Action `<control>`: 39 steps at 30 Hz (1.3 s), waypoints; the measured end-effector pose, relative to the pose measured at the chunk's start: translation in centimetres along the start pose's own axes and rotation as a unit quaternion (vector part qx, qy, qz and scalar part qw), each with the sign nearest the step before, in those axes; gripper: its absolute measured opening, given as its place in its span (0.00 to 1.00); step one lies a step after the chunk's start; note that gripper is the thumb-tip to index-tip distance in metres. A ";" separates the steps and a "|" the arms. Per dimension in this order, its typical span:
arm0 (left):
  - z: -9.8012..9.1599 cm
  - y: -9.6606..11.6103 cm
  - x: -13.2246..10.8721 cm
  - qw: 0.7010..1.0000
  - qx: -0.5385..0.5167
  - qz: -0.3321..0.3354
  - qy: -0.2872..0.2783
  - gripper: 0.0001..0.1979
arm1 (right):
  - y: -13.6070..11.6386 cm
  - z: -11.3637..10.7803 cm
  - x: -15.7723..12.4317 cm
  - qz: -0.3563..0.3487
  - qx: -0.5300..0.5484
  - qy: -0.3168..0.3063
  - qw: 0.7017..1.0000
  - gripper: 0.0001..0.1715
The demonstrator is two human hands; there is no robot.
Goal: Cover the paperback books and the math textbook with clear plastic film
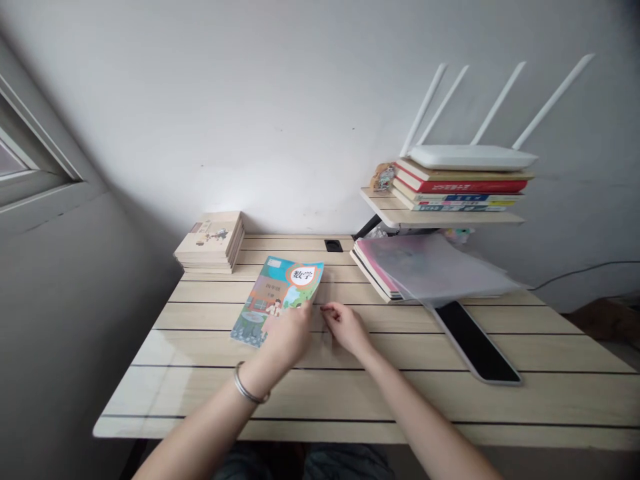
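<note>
A maths textbook (270, 297) with a colourful illustrated cover lies tilted on the desk in front of me. My left hand (293, 330) is closed at its right edge, over the lower right part of the cover, and hides that corner. A clear plastic book cover (327, 283) sticks out past the book's right side, hard to see against the wood. My right hand (345, 327) pinches this clear sheet a short way right of the left hand. The two hands are apart, and a metal bracelet (250, 387) circles my left wrist.
A stack of beige books (210, 240) stands back left. At right, a translucent plastic sheet (450, 267) lies on pink-covered booklets (373, 263), touching a phone (475, 343). Above is a small shelf (400, 217) with stacked books (460, 190) and a white router (470, 158).
</note>
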State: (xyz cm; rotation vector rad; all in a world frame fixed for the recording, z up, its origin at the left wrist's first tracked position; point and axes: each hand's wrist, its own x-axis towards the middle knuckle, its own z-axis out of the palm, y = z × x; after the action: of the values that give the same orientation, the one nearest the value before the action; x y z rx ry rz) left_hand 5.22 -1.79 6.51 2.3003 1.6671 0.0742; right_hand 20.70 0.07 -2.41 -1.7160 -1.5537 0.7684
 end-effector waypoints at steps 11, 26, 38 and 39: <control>-0.9 -2.5 0.1 0.997 -0.079 0.006 0.015 0.18 | -1.5 0.0 -0.5 -0.018 -0.065 -0.009 0.998 0.30; -3.0 -3.6 -1.0 0.970 -0.212 -0.033 0.114 0.18 | -3.6 -1.0 -0.1 0.033 0.090 -0.020 0.995 0.16; -0.3 -9.9 -13.8 0.868 -0.423 -0.171 0.198 0.23 | -4.6 -10.6 4.9 -0.001 -0.060 -0.077 0.995 0.10; 1.2 -9.6 -15.1 0.871 -0.422 -0.174 0.179 0.23 | -4.5 -10.6 5.5 -0.002 -0.078 -0.078 0.994 0.09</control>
State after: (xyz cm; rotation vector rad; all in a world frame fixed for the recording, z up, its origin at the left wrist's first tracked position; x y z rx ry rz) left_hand -8.29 -13.41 4.79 1.3572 1.6968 0.9873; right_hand 27.17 4.66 7.60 -1.8003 -1.7635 0.8137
